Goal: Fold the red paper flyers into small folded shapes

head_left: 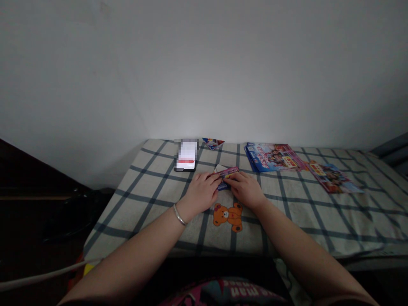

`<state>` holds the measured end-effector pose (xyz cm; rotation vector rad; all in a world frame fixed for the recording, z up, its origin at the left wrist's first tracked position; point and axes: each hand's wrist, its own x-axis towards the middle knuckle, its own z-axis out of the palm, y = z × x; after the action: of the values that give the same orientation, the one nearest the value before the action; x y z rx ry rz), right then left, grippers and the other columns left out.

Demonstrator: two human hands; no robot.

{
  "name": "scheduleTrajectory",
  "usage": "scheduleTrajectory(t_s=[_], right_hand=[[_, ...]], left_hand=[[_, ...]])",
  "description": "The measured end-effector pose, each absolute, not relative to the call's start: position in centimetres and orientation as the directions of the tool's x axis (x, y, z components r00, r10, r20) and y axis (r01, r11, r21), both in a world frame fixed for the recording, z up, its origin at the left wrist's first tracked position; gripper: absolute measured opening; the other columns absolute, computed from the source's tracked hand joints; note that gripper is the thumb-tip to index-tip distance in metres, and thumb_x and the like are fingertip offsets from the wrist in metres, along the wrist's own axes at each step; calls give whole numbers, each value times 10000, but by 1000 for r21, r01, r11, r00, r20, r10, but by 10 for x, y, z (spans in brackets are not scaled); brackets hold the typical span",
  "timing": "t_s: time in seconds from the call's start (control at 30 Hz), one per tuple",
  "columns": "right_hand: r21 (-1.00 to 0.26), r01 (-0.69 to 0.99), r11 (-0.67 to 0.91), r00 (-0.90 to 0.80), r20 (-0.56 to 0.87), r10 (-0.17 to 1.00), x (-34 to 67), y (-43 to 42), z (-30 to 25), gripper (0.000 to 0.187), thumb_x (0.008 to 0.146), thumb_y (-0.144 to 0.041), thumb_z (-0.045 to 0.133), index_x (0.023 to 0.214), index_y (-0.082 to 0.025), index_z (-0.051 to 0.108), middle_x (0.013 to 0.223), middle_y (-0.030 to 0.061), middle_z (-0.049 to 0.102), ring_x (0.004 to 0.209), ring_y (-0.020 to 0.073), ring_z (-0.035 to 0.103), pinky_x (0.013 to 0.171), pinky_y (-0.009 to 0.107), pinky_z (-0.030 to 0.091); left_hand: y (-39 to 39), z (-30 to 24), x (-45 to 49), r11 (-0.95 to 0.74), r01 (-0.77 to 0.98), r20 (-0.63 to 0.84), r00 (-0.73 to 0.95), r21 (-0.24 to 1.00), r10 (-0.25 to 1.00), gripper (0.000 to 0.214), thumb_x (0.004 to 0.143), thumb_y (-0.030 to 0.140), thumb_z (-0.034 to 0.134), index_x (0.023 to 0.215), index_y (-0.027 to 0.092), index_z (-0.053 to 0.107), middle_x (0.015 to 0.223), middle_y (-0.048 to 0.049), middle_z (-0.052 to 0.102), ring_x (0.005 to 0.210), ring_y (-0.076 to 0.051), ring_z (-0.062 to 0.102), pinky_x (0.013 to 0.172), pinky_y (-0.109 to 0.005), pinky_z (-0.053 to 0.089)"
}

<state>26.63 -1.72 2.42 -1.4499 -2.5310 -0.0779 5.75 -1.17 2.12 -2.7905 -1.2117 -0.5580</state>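
Both hands meet over a small folded sheet of printed paper [224, 186], pink and blue with a pale corner at its back. My left hand [203, 190] grips its left part, with the fingers lying across the top. From the other side, my right hand [247, 189] presses the right part with bent fingers. The fingers cover much of the paper, so its full shape is hidden. It lies on a checked cloth [153, 204], just behind a printed orange bear [228, 216]. Beyond the hands lies a folded paper triangle [213, 143] of similar print.
At the back left a phone [188, 154] shows a lit, partly blurred screen. Colourful leaflets [274, 157] lie stacked to the right, with another leaflet [334, 176] beside them. A pale wall [204, 76] borders the cloth's far edge. A dark bag-like shape [76, 212] is at left.
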Motion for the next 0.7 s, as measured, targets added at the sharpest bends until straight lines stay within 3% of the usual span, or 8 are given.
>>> scheduleTrajectory(t_s=[0.4,0.7], right_hand=[[-102,946,307,-292,144,946,267,-17,32,384,884,-199,497,1195,-341,671,1084,41,671,934,200,626,769,296,484],[-142,956,257,-237,146,960,285,-14,31,362,886,-203,532,1182,-347,683,983,47,629,945,193,585,812,287,455]], left_hand=[[-11,20,56,-696,708,344,629,117,697,383,889,228,537,1270,220,573,1340,-53,574,1178,-252,485,967,-437,408],[-11,21,56,-691,712,333,627,121,704,363,909,244,521,1269,229,566,1329,-40,583,1175,-256,489,946,-441,406]])
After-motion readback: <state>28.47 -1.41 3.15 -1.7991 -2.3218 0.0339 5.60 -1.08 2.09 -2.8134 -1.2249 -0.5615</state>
